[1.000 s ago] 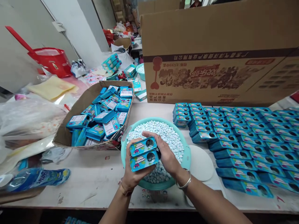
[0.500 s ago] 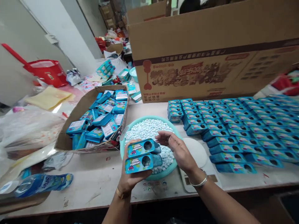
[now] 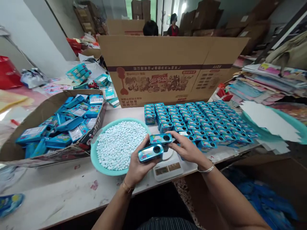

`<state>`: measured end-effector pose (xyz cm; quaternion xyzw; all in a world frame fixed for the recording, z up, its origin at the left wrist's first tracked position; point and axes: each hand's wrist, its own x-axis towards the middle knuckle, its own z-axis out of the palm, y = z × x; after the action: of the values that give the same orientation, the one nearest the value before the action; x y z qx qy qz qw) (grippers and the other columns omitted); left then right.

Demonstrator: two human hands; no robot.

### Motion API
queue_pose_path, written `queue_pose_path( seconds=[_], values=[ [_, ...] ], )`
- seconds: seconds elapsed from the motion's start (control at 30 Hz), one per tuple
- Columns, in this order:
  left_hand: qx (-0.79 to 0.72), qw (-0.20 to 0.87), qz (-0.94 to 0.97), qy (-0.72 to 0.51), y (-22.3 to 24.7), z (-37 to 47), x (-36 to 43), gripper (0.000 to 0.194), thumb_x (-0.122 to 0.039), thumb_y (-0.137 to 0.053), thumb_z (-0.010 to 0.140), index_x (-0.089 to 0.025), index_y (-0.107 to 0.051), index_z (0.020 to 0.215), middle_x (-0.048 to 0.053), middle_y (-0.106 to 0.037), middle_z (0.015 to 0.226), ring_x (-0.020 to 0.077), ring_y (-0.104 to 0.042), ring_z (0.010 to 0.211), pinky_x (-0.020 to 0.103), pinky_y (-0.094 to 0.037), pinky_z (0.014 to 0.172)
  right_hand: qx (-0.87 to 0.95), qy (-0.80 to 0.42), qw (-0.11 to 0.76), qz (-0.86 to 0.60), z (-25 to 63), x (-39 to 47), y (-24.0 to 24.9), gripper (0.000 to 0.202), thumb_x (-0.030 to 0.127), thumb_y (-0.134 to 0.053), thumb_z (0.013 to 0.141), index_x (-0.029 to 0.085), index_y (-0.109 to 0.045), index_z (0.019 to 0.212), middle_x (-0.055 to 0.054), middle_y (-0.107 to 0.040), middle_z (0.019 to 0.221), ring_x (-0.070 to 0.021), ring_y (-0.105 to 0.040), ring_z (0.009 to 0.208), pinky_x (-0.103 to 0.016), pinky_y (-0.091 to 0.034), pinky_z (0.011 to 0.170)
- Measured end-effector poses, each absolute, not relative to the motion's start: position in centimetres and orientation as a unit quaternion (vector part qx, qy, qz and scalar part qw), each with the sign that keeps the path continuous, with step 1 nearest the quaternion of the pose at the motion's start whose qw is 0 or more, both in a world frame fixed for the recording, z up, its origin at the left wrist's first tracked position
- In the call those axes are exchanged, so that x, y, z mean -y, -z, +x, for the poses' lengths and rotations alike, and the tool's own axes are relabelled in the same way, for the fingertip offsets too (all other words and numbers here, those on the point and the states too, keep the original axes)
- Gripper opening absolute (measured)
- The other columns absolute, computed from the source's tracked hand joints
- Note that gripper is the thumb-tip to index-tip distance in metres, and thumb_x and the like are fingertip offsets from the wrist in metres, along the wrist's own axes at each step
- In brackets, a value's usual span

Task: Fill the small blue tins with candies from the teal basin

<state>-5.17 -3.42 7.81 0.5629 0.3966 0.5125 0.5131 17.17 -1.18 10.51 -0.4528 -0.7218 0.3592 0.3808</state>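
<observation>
My left hand (image 3: 137, 169) is closed around a small blue candy box (image 3: 150, 154), which has a dark round hole in its top. A second candy box (image 3: 160, 138) of the same kind lies just beyond it, with the fingers of my right hand (image 3: 188, 149) closed on its right end. Both boxes are held above a white kitchen scale (image 3: 168, 172), partly covering it. To the left, a turquoise basin (image 3: 94, 158) is full of pale blue candies (image 3: 120, 145). Rows of standing blue boxes (image 3: 196, 121) fill the table behind my right hand.
At the left, a cut-down carton (image 3: 19, 121) holds jumbled blue boxes. A large brown carton (image 3: 168, 54) stands along the back. Another turquoise basin (image 3: 295, 119) with white card sheets sits at the right. Two people are partly visible behind the carton.
My view has swung right. Both boxes, formerly in my left hand, have moved from over the basin to over the scale. My right hand, open before, has closed on the farther box.
</observation>
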Motion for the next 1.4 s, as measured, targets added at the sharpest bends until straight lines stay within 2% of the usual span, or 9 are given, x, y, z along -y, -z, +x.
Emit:
queue_pose_path(
  seconds=[0.1, 0.2, 0.4, 0.5, 0.6, 0.73, 0.83, 1.07, 1.4],
  values=[
    [-0.471, 0.498, 0.466, -0.560, -7.0, -6.3, 5.6, 0.065, -0.033, -0.086, 0.064, -0.015, -0.068, 0.123, 0.012, -0.071, 0.123, 0.0314, -0.067, 0.114, 0.046, -0.049, 0.107, 0.676, -0.336, 0.406, -0.515, 18.0, 1.2, -7.5, 0.037, 0.039, -0.057, 0.089, 0.022, -0.061, 0.122, -0.006, -0.069, 0.103, -0.0240, -0.063, 0.089, -0.038, -0.052, 0.079],
    [-0.553, 0.463, 0.355, -0.595, -6.7, -8.4, 8.9, 0.070, -0.033, -0.091, 0.055, -0.017, -0.070, 0.119, 0.008, -0.076, 0.109, 0.0297, -0.072, 0.100, 0.041, -0.058, 0.095, 0.634, -0.353, 0.410, -0.553, 18.2, 0.9, -4.0, 0.041, 0.040, -0.054, 0.088, 0.019, -0.058, 0.122, -0.009, -0.067, 0.108, -0.0249, -0.063, 0.091, -0.038, -0.052, 0.077],
    [-0.646, 0.442, 0.190, -0.592, -6.4, -11.2, 15.0, 0.074, -0.029, -0.092, 0.046, -0.021, -0.070, 0.117, 0.000, -0.077, 0.097, 0.0243, -0.073, 0.090, 0.025, -0.062, 0.076, 0.605, -0.379, 0.421, -0.560, 16.9, 0.1, -0.2, 0.040, 0.038, -0.053, 0.088, 0.021, -0.056, 0.125, -0.010, -0.065, 0.119, -0.0263, -0.058, 0.113, -0.044, -0.048, 0.096],
    [-0.654, 0.470, 0.126, -0.579, -5.4, -12.1, 16.6, 0.076, -0.026, -0.092, 0.042, -0.022, -0.070, 0.114, -0.001, -0.077, 0.089, 0.0234, -0.073, 0.081, 0.028, -0.063, 0.070, 0.600, -0.383, 0.419, -0.564, 16.9, 0.4, -0.5, 0.054, 0.039, -0.056, 0.088, 0.020, -0.049, 0.137, -0.014, -0.059, 0.133, -0.0281, -0.054, 0.123, -0.045, -0.049, 0.097],
    [-0.664, 0.482, 0.065, -0.567, -4.1, -12.8, 17.2, 0.070, -0.026, -0.092, 0.045, -0.021, -0.070, 0.112, 0.000, -0.077, 0.088, 0.0252, -0.073, 0.082, 0.035, -0.064, 0.076, 0.584, -0.365, 0.441, -0.576, 17.7, 1.7, -1.6, 0.067, 0.041, -0.059, 0.088, 0.022, -0.038, 0.148, -0.017, -0.050, 0.143, -0.0291, -0.049, 0.131, -0.045, -0.051, 0.095],
    [-0.649, 0.491, 0.051, -0.578, -3.2, -13.8, 16.0, 0.065, -0.027, -0.090, 0.051, -0.024, -0.069, 0.113, -0.001, -0.076, 0.095, 0.0257, -0.072, 0.094, 0.037, -0.062, 0.084, 0.588, -0.312, 0.452, -0.594, 19.2, 4.0, -2.8, 0.049, 0.044, -0.058, 0.090, 0.026, -0.055, 0.136, -0.013, -0.058, 0.133, -0.0281, -0.057, 0.121, -0.046, -0.053, 0.095],
    [-0.627, 0.501, 0.057, -0.594, -3.1, -14.8, 14.1, 0.068, -0.025, -0.089, 0.049, -0.025, -0.068, 0.113, -0.001, -0.076, 0.101, 0.0247, -0.071, 0.096, 0.033, -0.063, 0.082, 0.587, -0.289, 0.438, -0.616, 19.9, 5.5, -2.9, 0.036, 0.044, -0.057, 0.091, 0.025, -0.066, 0.121, -0.011, -0.065, 0.120, -0.0265, -0.062, 0.110, -0.045, -0.054, 0.091],
    [-0.623, 0.533, 0.046, -0.570, -3.4, -16.3, 10.5, 0.058, -0.024, -0.089, 0.037, -0.017, -0.071, 0.092, 0.000, -0.076, 0.076, 0.0195, -0.069, 0.057, 0.027, -0.061, 0.049, 0.553, -0.306, 0.422, -0.650, 20.1, 7.2, -2.1, 0.029, 0.043, -0.058, 0.092, 0.024, -0.071, 0.109, -0.010, -0.072, 0.113, -0.0270, -0.066, 0.105, -0.046, -0.052, 0.093],
    [-0.671, 0.520, 0.075, -0.524, -4.3, -18.4, 8.9, 0.045, -0.019, -0.084, 0.033, -0.015, -0.068, 0.075, -0.002, -0.072, 0.059, 0.0196, -0.064, 0.044, 0.029, -0.058, 0.041, 0.548, -0.271, 0.429, -0.665, 20.8, 6.7, -3.3, 0.026, 0.042, -0.058, 0.092, 0.023, -0.070, 0.106, -0.010, -0.073, 0.108, -0.0264, -0.068, 0.100, -0.045, -0.053, 0.091]
  ],
)
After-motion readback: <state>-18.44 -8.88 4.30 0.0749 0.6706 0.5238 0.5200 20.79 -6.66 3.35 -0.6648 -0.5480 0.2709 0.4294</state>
